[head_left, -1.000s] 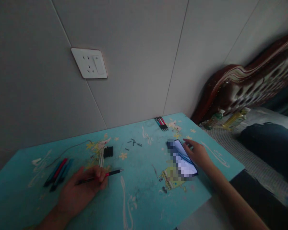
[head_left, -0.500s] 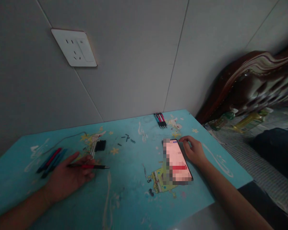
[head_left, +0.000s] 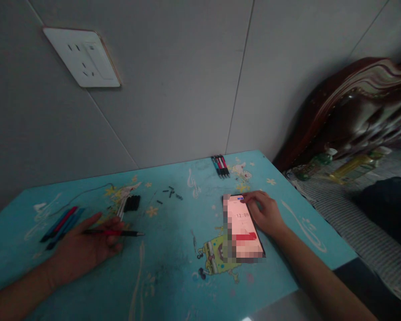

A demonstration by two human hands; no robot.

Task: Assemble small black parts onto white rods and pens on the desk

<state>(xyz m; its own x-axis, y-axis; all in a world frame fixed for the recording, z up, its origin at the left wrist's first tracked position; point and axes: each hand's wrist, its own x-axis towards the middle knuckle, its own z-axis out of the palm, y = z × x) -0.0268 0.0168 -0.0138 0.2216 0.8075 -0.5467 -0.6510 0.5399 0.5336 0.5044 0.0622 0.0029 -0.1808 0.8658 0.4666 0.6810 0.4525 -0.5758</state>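
A red and black pen point(head_left: 115, 232) lies across my left hand point(head_left: 90, 240), held loosely by its fingers with the metal tip pointing right. Just behind that hand are several pen barrels point(head_left: 62, 225), pink and blue, and a group of small black cylindrical pieces point(head_left: 132, 203). My right hand point(head_left: 263, 213) rests at the upper right of a phone point(head_left: 245, 225) with a lit screen. One finger reaches over the phone's top part, apart from the thumb, and nothing is in this hand. Part of the phone is blurred out.
Several assembled pens point(head_left: 220, 166) lie side by side at the table's back edge. Small dark pieces point(head_left: 170, 192) are scattered mid-table on the blue patterned cover point(head_left: 167, 276). A socket point(head_left: 83, 58) is on the wall. To the right, bottles point(head_left: 321, 162) lie on a striped mat beside a headboard.
The view has shifted slightly, so the table's things sit further left. My right hand has moved left, its finger now over the phone's top. My left hand keeps the pen.
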